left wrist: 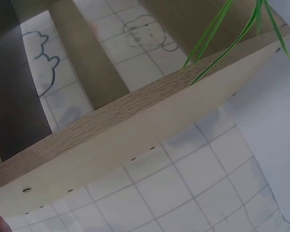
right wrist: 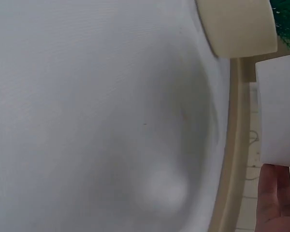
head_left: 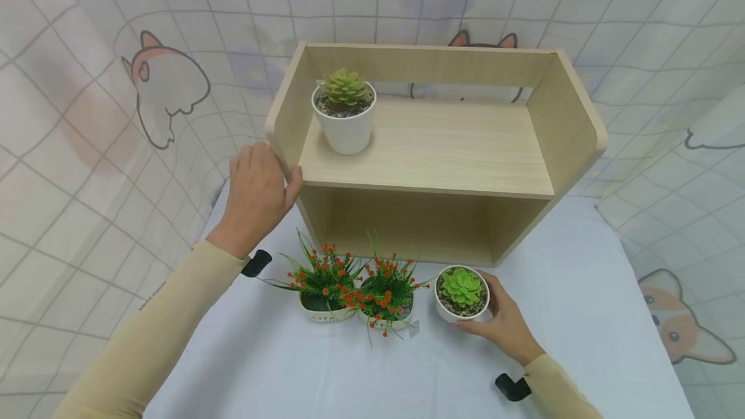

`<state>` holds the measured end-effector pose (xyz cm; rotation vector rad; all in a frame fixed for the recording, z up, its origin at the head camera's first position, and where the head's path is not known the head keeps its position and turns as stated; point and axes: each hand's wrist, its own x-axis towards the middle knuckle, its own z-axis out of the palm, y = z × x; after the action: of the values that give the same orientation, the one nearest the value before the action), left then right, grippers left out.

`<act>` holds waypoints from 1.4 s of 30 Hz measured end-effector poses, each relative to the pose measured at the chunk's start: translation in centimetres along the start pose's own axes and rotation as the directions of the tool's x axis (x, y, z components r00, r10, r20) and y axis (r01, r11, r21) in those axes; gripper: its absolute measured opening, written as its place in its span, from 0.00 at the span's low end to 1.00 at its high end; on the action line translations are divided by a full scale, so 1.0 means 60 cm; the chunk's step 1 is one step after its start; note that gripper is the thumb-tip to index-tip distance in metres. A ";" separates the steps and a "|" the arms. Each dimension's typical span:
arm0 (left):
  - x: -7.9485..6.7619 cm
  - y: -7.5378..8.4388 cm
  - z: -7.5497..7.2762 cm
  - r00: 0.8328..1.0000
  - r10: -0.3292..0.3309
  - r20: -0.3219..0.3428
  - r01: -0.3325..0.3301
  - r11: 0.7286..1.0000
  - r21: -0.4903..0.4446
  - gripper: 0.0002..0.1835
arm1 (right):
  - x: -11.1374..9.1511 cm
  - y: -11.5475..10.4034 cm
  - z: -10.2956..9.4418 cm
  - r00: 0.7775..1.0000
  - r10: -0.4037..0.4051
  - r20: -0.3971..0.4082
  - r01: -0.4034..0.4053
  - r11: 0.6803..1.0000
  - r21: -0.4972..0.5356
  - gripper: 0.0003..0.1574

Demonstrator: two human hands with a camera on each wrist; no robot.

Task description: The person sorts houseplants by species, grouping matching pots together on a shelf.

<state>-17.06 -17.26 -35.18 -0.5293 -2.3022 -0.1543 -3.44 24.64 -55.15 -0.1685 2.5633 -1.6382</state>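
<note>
A light wooden shelf unit [head_left: 442, 147] stands on a white-covered table [head_left: 582, 290]. My left hand [head_left: 259, 189] lies against its left side panel [left wrist: 135, 130], with the thumb hooked round the front edge. In front of the shelf, my right hand [head_left: 500, 322] grips a small white pot with a green succulent [head_left: 462, 293] that stands on the table; the right wrist view shows that pot's wall [right wrist: 280, 111] above my fingers [right wrist: 278, 198]. A second white succulent pot [head_left: 345, 112] stands at the left end of the upper shelf board.
Two cream pots of red-berried plants [head_left: 323, 290] [head_left: 387, 296] stand side by side, left of the held pot. The shelf's lower compartment [head_left: 407, 225] holds nothing. A cartoon-print curtain [head_left: 116, 115] hangs behind and at both sides.
</note>
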 end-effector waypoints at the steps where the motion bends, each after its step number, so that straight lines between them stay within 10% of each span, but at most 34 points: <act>1: 0.000 0.000 0.000 1.000 -0.002 -0.001 0.002 1.000 -0.005 0.17 | 0.000 -0.003 -0.002 1.000 -0.002 0.001 0.002 1.000 0.006 0.62; 42: -0.001 -0.002 0.004 1.000 -0.012 -0.007 0.012 1.000 -0.027 0.17 | 0.022 -0.213 -0.099 0.966 -0.239 0.100 0.236 0.971 0.043 0.66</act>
<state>-17.24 -17.35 -35.41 -0.5275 -2.3000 -0.1926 -5.03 24.46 -41.06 -0.5643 2.5181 -1.6925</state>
